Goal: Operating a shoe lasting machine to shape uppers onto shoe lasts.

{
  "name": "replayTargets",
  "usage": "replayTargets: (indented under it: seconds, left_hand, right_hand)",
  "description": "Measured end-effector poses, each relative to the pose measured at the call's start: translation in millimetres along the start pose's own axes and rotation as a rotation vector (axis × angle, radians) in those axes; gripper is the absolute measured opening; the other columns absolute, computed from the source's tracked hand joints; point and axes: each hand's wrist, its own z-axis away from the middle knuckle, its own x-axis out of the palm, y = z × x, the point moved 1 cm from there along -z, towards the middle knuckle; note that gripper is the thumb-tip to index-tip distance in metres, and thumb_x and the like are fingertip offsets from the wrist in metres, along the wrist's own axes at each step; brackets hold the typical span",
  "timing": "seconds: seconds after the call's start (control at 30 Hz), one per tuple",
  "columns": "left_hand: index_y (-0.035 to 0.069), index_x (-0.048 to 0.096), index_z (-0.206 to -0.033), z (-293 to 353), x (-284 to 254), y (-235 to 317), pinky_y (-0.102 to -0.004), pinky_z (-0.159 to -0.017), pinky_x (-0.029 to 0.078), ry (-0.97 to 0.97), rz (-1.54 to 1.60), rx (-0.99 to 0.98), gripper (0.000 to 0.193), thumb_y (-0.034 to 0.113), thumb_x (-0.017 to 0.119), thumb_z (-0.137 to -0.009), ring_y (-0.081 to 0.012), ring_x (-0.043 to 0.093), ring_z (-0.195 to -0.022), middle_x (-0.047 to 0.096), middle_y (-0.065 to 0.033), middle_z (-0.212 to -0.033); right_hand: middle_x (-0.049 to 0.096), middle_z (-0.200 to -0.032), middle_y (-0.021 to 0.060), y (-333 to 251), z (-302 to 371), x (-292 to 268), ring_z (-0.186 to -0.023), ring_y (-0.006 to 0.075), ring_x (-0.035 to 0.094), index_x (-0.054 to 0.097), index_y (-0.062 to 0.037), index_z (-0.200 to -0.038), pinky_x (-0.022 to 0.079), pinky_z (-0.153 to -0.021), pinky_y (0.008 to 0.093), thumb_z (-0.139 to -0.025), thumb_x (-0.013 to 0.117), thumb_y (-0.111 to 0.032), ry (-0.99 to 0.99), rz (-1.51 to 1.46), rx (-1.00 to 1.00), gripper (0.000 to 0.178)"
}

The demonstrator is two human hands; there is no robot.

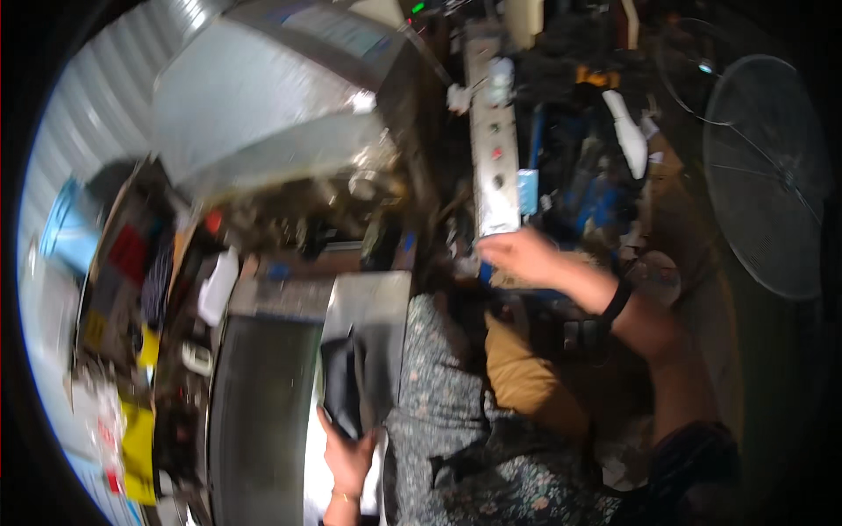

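Black elongated piece [342, 386] is in my left hand [348, 460], over the shiny metal plate [364, 294] — thumb and fingers grasp its lower end. Biggest around me is the grey metal hood [254, 96] of a machine, at upper left. Then comes the round disc with spokes [772, 175], at far right, and the dark flat surface [263, 394], just left of the plate. Smaller is the long pale panel [495, 131] with coloured spots; near its lower end is my right hand [517, 254] — blurred, so I cannot tell if those fingers hold something. Smallest is the black band [618, 302] on my right wrist.
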Motion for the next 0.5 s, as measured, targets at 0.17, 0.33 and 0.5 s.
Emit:
replayTargets:
  seconds: [0.17,0.33,0.5]
  left_hand:
    - [-0.001,0.035,-0.146,37,-2,-21,-0.0474,-0.090,0.048,0.104,-0.625,0.694,0.067,0.026,0.063,-0.091,-0.0383,0.054,-0.117,0.038,-0.0287,-0.145]
    - [0.002,0.045,-0.138,27,36,-31,-0.0396,-0.084,0.053,-0.333,0.160,0.199,0.050,0.024,0.059,-0.095,-0.0338,0.064,-0.102,0.062,-0.0221,-0.118]
    - [-0.002,0.054,-0.131,12,46,27,-0.0403,-0.096,0.049,-0.120,0.381,0.673,0.055,0.016,0.074,-0.082,-0.0379,0.061,-0.114,0.063,-0.0250,-0.122]
  right_hand:
    - [0.062,-0.111,0.0169,12,0,-221,-0.111,0.0411,0.058,0.062,-0.0136,-0.125,0.048,-0.092,0.0453,-0.077,0.073,-0.039,0.509,1.111,0.341,0.056]
    - [0.040,-0.140,0.0270,96,12,-241,-0.123,0.0460,0.048,0.042,-0.0170,-0.146,0.042,-0.103,0.0481,-0.061,0.076,-0.036,0.843,0.540,0.530,0.094]
    - [0.037,-0.146,0.0263,73,62,-189,-0.127,0.0458,0.044,0.049,-0.0133,-0.138,0.039,-0.105,0.0483,-0.064,0.077,-0.020,0.968,0.787,0.065,0.080]
